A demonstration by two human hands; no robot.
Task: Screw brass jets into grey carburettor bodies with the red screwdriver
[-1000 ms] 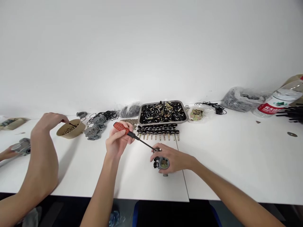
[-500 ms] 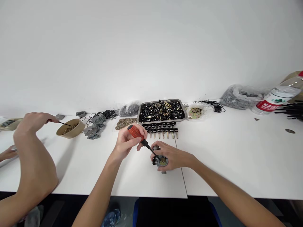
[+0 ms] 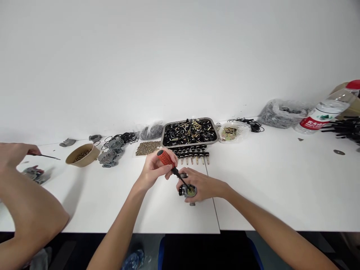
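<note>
Head view, the only one. We see our left hand [image 3: 156, 168] closed around a screwdriver with a ridged red handle [image 3: 166, 159] and a thin dark shaft; thumb and fingers wrap the handle, no gap showing. The shaft slants down toward us and to the right, its tip at a greenish-brass round flat disc [image 3: 191, 193] inside a small grey metal housing with a round bore [image 3: 186, 192].

That housing is at the white tabletop [image 3: 267, 180], near its seam, bore facing up. Our right hand [image 3: 204, 183] curls around its right side and far end, fingers closed on it; whether the underside touches the table we cannot tell. A black ribbed knob [image 3: 180, 191] sticks out on its left.

Handling, our judgement: housing stiff, compact, fairly heavy for its size, smooth enough to twist under the tool; best gripped across the outer walls, clear of bore and knob. Disc thin, probably easy to tilt or scratch. Screwdriver light, ridges good against slipping.

Beyond the hands: a row of black-topped brass-coloured pins [image 3: 194, 154], then a shallow metal tray [image 3: 162, 135] heaped with black and gold pieces.
</note>
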